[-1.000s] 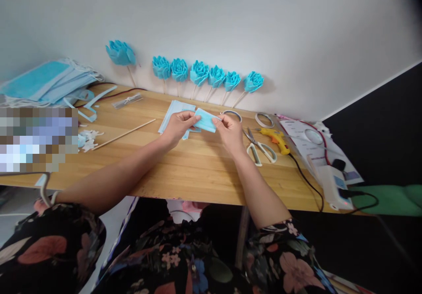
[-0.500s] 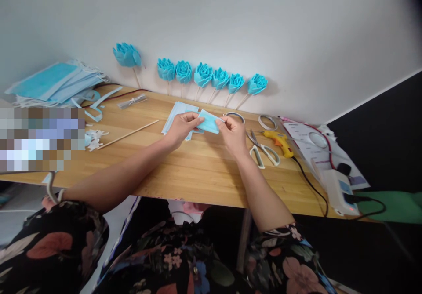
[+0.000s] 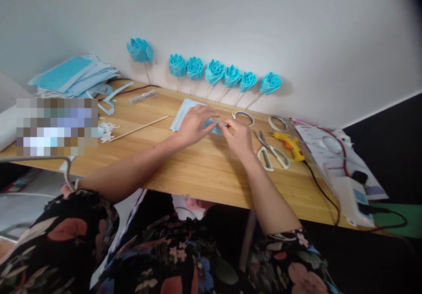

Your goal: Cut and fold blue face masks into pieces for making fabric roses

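Note:
My right hand (image 3: 238,138) pinches a cut piece of blue face mask fabric (image 3: 220,123) between thumb and fingertips. The piece is turned nearly edge-on, so only a thin strip of it shows. My left hand (image 3: 196,126) is at its left end, fingers stretched over it and thumb below, with a gap between them. Whether the left fingertips touch the piece is hard to tell. Beneath my left hand lies a pleated light blue face mask (image 3: 185,109), partly covered. More blue fabric (image 3: 217,130) shows on the table below the held piece.
Several blue fabric flowers (image 3: 215,71) on sticks lean against the wall. Right of my hands lie scissors (image 3: 272,150), a yellow glue gun (image 3: 290,145), tape rolls (image 3: 278,124) and a power strip (image 3: 352,201). Leftward are a wooden stick (image 3: 140,128), white scraps (image 3: 108,132) and stacked masks (image 3: 70,76).
The fabric piece has tipped from face-on to nearly edge-on. My left hand has gone from a pinch to stretched fingers; the right keeps its pinch. The view has shifted left.

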The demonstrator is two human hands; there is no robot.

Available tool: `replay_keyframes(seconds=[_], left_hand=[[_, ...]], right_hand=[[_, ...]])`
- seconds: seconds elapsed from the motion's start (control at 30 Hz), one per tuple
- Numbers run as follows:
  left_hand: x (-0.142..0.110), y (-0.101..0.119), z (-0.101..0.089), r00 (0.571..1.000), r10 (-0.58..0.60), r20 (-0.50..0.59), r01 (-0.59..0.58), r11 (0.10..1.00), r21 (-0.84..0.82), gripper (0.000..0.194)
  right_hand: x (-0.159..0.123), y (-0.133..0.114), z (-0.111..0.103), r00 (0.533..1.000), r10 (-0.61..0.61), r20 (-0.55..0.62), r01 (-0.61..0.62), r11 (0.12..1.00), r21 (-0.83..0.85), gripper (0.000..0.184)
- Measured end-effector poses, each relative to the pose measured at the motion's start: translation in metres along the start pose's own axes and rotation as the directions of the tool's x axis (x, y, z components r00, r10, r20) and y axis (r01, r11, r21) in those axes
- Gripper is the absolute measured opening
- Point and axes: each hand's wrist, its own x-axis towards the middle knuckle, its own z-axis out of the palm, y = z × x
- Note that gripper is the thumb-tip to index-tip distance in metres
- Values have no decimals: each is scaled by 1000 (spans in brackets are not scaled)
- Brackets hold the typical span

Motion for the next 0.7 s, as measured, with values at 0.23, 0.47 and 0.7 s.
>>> replay_keyframes(seconds=[0.23,0.47,0.7], left_hand=[[-3,1,3,996,27,83,-38,990,136,19],[2,4,-1,990,-135,32,138,985,-103,14],[5,2,-4,875,-463,144,431,607,-667,13]], right_hand=[[-2,8,2,994,-103,48,107,990,-93,17],[-2,2,0,997,-15,75,13,1000,22,12],[-1,-3,-2,990,72,125,-98,970,223,55]])
